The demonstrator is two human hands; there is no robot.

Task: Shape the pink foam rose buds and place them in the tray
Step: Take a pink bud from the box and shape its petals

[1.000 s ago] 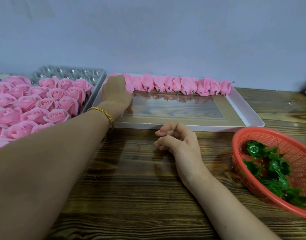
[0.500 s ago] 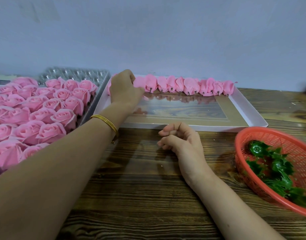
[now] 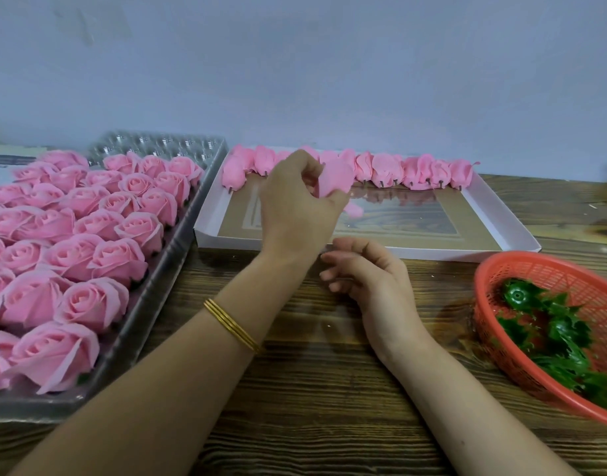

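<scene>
My left hand (image 3: 296, 207) hovers over the white tray (image 3: 209, 221) and grips a pink foam rose bud (image 3: 334, 180) between fingers and thumb, with a petal hanging down to the right. A row of shaped pink buds (image 3: 391, 170) lies along the tray's far edge, stems pointing toward me. My right hand (image 3: 367, 276) rests on the wooden table just in front of the tray, fingers loosely curled and holding nothing.
A clear plastic tray (image 3: 164, 269) full of open pink foam roses (image 3: 89, 235) fills the left side. An orange mesh basket (image 3: 549, 269) with green plastic calyxes (image 3: 549, 331) sits at the right. A pale wall stands close behind.
My left hand has drawn back from the tray's far left corner toward the middle, now lifting a bud out of the row. My right hand has barely moved.
</scene>
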